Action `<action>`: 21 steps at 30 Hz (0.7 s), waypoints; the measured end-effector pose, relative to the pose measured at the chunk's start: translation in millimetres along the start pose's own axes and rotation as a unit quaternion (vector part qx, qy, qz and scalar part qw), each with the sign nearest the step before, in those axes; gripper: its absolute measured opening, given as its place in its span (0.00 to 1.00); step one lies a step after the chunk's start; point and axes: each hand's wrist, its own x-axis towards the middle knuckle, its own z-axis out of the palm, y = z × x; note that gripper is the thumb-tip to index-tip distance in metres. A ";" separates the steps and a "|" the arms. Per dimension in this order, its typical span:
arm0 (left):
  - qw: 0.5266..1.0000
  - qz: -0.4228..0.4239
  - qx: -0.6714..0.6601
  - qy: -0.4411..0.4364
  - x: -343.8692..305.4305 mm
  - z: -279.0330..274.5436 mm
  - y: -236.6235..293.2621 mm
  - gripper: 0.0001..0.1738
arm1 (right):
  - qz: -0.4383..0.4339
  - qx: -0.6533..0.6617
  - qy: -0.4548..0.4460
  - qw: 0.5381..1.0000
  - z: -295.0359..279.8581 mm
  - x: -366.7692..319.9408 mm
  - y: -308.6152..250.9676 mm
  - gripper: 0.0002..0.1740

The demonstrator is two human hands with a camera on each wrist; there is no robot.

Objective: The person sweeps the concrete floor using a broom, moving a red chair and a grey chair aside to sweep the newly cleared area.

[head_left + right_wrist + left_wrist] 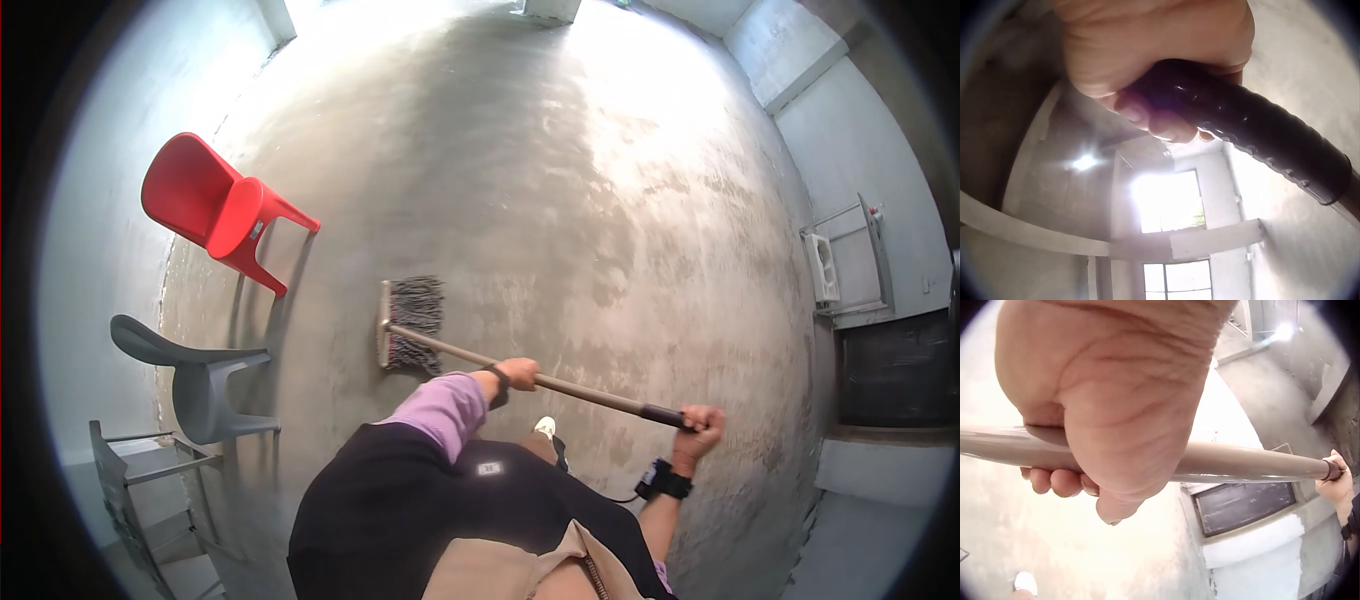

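Note:
A mop with a grey string head (pixel 415 322) lies on the concrete floor left of centre, its long brown pole (pixel 590 393) slanting down to the right. My left hand (pixel 518 374) grips the pole near its middle; in the left wrist view the fingers of this hand (pixel 1110 412) curl round the pole (pixel 1235 464). At the pole's end, my right hand (pixel 703 430) holds the black grip (pixel 662 414). The right wrist view shows the right hand (pixel 1160 69) wrapped round that ribbed black grip (pixel 1260 131).
A red chair (pixel 235 215) and a grey chair (pixel 205 385) stand along the left wall, with a metal-framed chair (pixel 150 462) below them. A white shoe (pixel 545 427) shows near the body. On the right are a metal frame (pixel 855 260) and a dark panel (pixel 895 370).

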 end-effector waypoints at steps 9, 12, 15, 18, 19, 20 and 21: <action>0.974 -0.212 0.019 0.078 -151.9 -3.4 -237.0 0.20 | 0.215 -0.014 -0.153 0.964 176.6 -70.3 163.3 0.17; 0.963 -0.237 -0.019 0.126 -202.7 -3.3 -261.5 0.18 | 0.246 -0.042 -0.230 0.941 216.5 -89.0 181.8 0.15; 0.949 -0.249 -0.034 0.188 -217.7 -1.7 -269.4 0.15 | 0.261 -0.056 -0.273 0.924 243.2 -92.9 185.6 0.14; 0.944 -0.254 -0.048 0.207 -218.2 -3.9 -279.5 0.13 | 0.256 -0.054 -0.310 0.914 268.0 -95.2 176.2 0.14; 0.945 -0.259 -0.046 0.195 -219.5 -8.3 -281.2 0.13 | 0.249 -0.052 -0.320 0.912 274.8 -97.5 173.3 0.15; 0.946 -0.266 -0.045 0.181 -221.0 -10.7 -282.7 0.13 | 0.245 -0.050 -0.330 0.910 278.2 -97.6 173.9 0.15; 0.943 -0.270 -0.052 0.188 -223.4 -11.8 -284.4 0.14 | 0.252 -0.036 -0.343 0.904 279.6 -93.9 177.3 0.17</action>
